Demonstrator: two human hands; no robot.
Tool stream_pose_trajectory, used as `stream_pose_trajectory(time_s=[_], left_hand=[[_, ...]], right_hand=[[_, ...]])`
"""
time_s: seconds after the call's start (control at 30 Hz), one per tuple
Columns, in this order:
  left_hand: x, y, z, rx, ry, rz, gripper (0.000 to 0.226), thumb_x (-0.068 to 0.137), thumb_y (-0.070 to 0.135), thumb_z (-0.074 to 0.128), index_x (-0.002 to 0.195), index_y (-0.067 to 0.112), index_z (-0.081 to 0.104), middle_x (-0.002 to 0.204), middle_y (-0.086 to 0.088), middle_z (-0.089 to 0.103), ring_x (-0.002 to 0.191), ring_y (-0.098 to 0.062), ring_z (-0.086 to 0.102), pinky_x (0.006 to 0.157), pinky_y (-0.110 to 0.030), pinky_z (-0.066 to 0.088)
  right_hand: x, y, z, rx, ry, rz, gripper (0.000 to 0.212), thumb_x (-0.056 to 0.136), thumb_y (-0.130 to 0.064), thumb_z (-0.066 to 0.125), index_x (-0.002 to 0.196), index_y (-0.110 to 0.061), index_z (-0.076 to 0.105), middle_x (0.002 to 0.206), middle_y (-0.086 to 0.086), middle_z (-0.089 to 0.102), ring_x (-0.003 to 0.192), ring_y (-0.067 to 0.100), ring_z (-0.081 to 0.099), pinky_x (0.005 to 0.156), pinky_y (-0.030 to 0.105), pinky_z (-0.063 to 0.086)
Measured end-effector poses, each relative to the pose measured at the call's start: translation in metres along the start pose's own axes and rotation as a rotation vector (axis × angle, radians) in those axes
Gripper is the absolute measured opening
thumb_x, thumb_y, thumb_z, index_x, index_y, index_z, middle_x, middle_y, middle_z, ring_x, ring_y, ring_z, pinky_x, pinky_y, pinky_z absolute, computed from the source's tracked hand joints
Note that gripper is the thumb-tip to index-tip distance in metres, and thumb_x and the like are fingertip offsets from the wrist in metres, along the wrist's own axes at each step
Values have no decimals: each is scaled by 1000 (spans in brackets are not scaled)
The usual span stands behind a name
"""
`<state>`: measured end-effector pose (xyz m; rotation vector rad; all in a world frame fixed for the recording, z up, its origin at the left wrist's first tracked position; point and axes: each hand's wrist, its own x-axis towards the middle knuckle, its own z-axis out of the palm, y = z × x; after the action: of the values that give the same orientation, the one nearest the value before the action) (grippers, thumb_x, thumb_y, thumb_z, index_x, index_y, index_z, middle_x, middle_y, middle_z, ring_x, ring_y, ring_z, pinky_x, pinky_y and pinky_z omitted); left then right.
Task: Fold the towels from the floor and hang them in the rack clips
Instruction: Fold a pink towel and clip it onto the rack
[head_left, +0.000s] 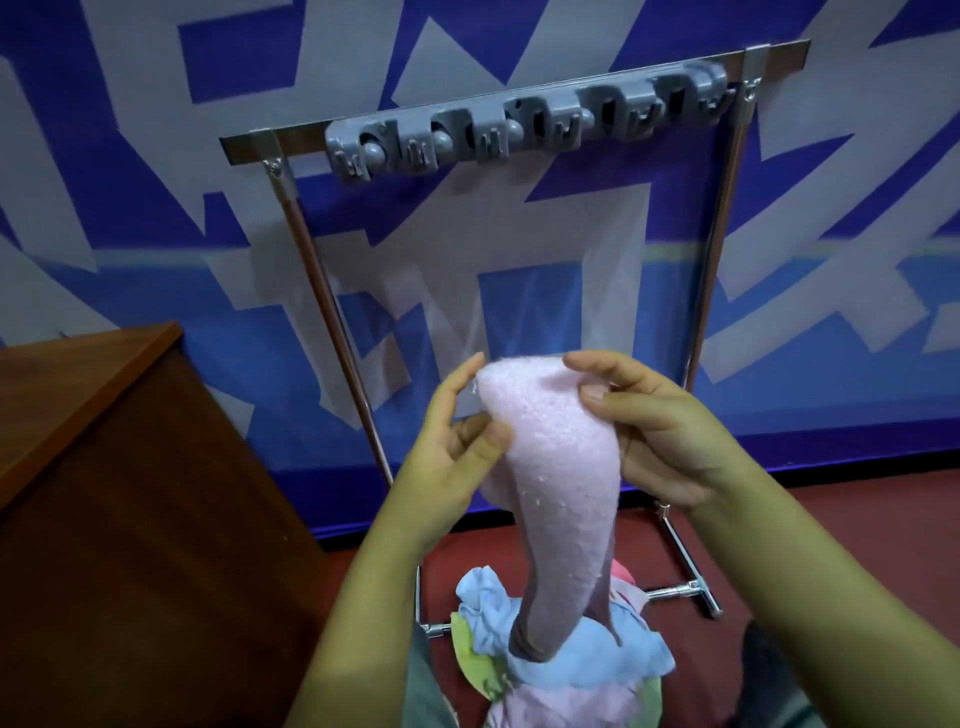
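Pink towel held up in mid-air between both hands, below and in front of the clip bar. Top edge bunched over the fingers, rest hanging in a narrow rope-like drape down to the pile. Not squared, no clean fold visible yet; lower end darker and twisted, touching or just above the heap, cannot tell which.

Left hand on the towel's left edge, fingers loosely curled, thumb pressing cloth against them. Right hand on the right side, thumb and forefinger pinching the top hem, other fingers curled behind the fabric.

Pile of towels on the red floor, near, between the rack's feet: light blue, pink, and a pale green-yellow printed piece, all crumpled, none folded.

Rack, chrome frame, standing against the blue-and-grey patterned wall. Grey clip strip along the top bar, several clips, every one bare, nothing hanging.

Brown wooden worktop at left, near side; no towels seen on its visible part.

Judged progress: barely begun. First towel lifted, fold not formed, zero hung. Remaining: fold this one, clip it, then repeat for the heap below.
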<state>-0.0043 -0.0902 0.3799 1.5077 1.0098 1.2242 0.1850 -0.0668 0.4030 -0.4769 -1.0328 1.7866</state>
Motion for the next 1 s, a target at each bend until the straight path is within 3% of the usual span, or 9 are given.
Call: stream_pose_trajectory(time_s=[0.17, 0.23, 0.33, 0.5, 0.67, 0.8, 0.87, 0.9, 1.0], left_hand=[[0, 14, 9, -143, -14, 57, 69, 73, 20, 77, 124, 52, 44, 96, -4, 74, 99, -18, 68, 82, -30, 53], [1, 18, 9, -187, -6, 98, 62, 68, 19, 80, 118, 46, 56, 92, -2, 72, 94, -16, 67, 79, -28, 53], [4, 24, 8, -208, 0, 96, 53, 64, 18, 78, 111, 38, 63, 100, -1, 69, 95, -19, 65, 76, -29, 53], [1, 27, 10, -260, -162, 2, 73, 57, 27, 87, 120, 47, 57, 138, 0, 51, 121, -25, 55, 90, -40, 52], [-2, 37, 13, -281, -156, 34, 46, 53, 28, 82, 97, 39, 74, 108, 14, 70, 100, -6, 66, 76, -21, 54], [-1, 46, 18, -234, -145, 43, 26, 54, 19, 82, 77, 31, 78, 84, 11, 74, 82, -1, 68, 68, -16, 52], [3, 49, 21, -282, -96, 35, 36, 61, -4, 75, 77, 28, 78, 87, 9, 74, 83, -2, 68, 67, -16, 52], [6, 51, 21, -323, -75, 36, 32, 68, 0, 66, 80, 27, 78, 91, 8, 74, 86, -3, 68, 68, -16, 52], [14, 64, 22, -351, -37, 37, 33, 72, 3, 63, 96, 24, 75, 100, 6, 72, 93, -7, 67, 72, -18, 52]], right_hand=[[8, -10, -7, 128, 62, 64, 34, 61, -5, 65, 89, -22, 77, 95, 7, 71, 86, 19, 63, 75, 27, 55], [11, -13, -9, 214, 77, 86, 45, 56, -4, 71, 98, -21, 75, 105, 11, 69, 98, 23, 57, 85, 31, 51], [10, -16, -9, 272, 74, 82, 46, 59, -2, 68, 101, -21, 74, 108, 12, 69, 94, 21, 61, 78, 30, 55], [6, -24, -2, 218, 30, 42, 40, 72, 0, 55, 99, -23, 74, 98, 6, 69, 87, 19, 63, 75, 30, 56], [5, -31, -2, 214, 18, 11, 45, 57, -3, 65, 96, -24, 75, 96, 8, 72, 86, 18, 67, 80, 30, 54], [7, -27, -8, 237, -12, 8, 57, 63, -4, 71, 115, -25, 67, 121, 15, 58, 113, 24, 48, 97, 37, 42], [6, -23, -12, 253, -60, 8, 64, 67, -19, 79, 126, -31, 58, 125, 15, 40, 109, 21, 41, 94, 32, 45], [6, -21, -13, 229, -56, 14, 70, 66, -32, 80, 130, -35, 53, 124, 16, 36, 107, 21, 41, 88, 31, 47], [-4, -14, -10, -5, -21, 4, 80, 61, -63, 66, 135, -47, 38, 124, 23, 54, 105, 23, 56, 82, 30, 53]])
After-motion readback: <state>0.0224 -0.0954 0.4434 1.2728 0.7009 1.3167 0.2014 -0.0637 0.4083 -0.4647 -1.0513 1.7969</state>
